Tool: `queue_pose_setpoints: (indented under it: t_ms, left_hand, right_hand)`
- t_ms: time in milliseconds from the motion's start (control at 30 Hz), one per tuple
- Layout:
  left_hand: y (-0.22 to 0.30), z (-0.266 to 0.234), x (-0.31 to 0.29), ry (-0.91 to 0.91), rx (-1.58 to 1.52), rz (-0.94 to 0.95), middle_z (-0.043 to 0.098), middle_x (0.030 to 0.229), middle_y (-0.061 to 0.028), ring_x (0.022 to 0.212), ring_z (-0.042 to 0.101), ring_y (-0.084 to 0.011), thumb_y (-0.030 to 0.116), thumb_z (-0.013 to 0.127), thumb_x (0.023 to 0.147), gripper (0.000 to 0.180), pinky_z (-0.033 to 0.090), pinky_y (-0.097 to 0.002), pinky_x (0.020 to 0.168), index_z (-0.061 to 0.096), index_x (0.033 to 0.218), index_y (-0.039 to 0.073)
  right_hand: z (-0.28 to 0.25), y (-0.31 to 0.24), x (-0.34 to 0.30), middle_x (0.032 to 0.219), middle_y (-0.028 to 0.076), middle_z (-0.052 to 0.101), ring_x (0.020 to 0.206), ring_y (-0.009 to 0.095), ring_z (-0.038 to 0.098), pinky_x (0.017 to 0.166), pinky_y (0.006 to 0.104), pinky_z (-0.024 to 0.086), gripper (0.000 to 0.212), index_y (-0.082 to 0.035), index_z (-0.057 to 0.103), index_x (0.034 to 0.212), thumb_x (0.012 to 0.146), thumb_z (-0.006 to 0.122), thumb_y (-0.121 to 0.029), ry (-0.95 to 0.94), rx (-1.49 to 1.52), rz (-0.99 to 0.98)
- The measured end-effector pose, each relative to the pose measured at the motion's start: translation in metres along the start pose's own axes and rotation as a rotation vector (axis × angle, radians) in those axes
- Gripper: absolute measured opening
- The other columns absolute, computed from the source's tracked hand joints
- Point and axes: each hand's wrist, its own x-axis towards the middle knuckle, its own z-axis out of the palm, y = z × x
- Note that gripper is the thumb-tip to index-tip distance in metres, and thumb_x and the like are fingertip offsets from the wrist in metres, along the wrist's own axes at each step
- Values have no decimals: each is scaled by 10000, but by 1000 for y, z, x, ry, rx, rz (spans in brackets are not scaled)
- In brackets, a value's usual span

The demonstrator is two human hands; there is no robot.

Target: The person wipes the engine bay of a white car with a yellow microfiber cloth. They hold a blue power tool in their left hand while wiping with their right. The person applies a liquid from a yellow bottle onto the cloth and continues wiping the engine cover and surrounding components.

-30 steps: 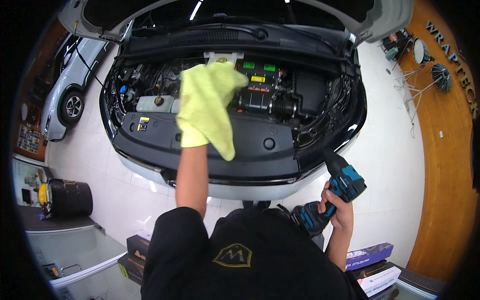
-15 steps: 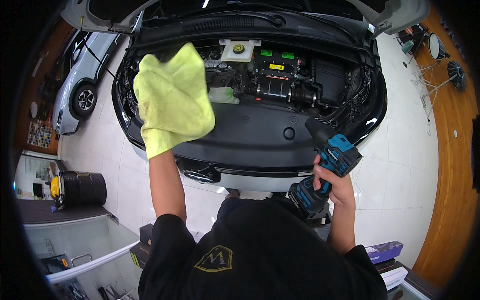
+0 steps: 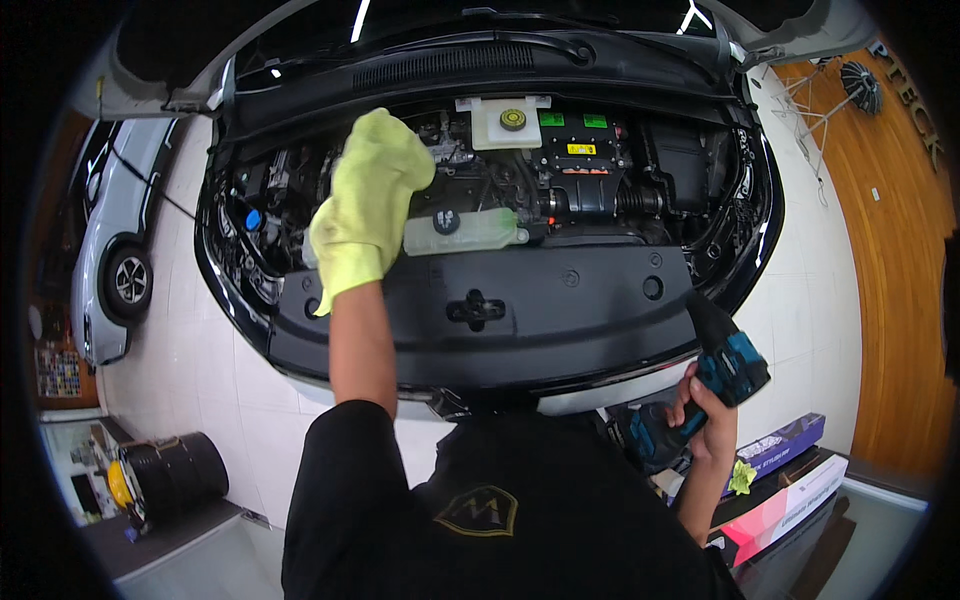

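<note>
A yellow-green microfibre cloth (image 3: pixel 370 190) is bunched around my left hand, hiding the fingers; only the wrist (image 3: pixel 357 300) shows below it. The cloth is over the left part of the open engine bay (image 3: pixel 450 190), near a translucent coolant tank (image 3: pixel 455 232) with a dark cap. Whether it touches any part there, I cannot tell. My right hand (image 3: pixel 712 420) grips the handle of a blue-and-black cordless blower (image 3: pixel 735 365). Its black nozzle points up and left, at the right front edge of the black front cover panel (image 3: pixel 540 320).
A white reservoir with a yellow-marked cap (image 3: pixel 512 120) sits at the back of the bay. The raised bonnet (image 3: pixel 150 50) frames the top. Another car (image 3: pixel 125 250) stands at left, above a black drum (image 3: pixel 185 470). Boxes (image 3: pixel 780 500) lie at lower right.
The cloth, spread wide before, is now gathered around my left hand, deeper over the bay. The blower has shifted right and lower in view. My view has moved, showing more of the front panel.
</note>
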Motion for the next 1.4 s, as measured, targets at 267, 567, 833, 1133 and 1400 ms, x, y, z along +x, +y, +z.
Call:
queue_pose_setpoints:
  t_ms: [267,567,833,1133,1400]
  left_hand:
    - [2,245,54,-423,-194,-257,734,897,-69,921,687,-273,302,494,1006,269,541,-373,822,698,918,149]
    - [35,264,62,-530,154,-64,745,1059,-117,1035,715,-284,226,591,940,231,571,-386,886,747,1084,136]
    - [24,250,30,-362,57,-46,748,1064,-100,1032,716,-267,245,582,944,232,574,-384,858,756,1056,142]
    - [30,225,37,-443,50,68,752,1071,-82,1030,718,-247,265,571,949,240,577,-383,826,768,1025,148]
    - [-29,133,-19,-660,-1,195,755,1076,-65,1027,719,-230,283,562,954,255,580,-381,797,778,997,154]
  right_hand:
    - [36,17,-23,727,60,559,493,170,558,487,332,492,320,-12,576,1121,886,741,-153,328,-152,-21]
    - [35,17,-7,733,40,551,517,162,558,505,310,483,307,-23,580,1140,910,731,-158,435,-122,-9]
    - [38,4,38,749,46,554,535,175,570,552,333,503,308,-16,577,1144,894,731,-110,269,-151,-16]
    - [22,-2,5,721,52,560,530,193,578,522,331,494,296,-9,577,1125,884,735,-79,341,-29,-25]
    - [5,9,1,708,55,559,514,175,571,503,327,500,282,-22,580,1113,899,729,-129,326,-40,-9]
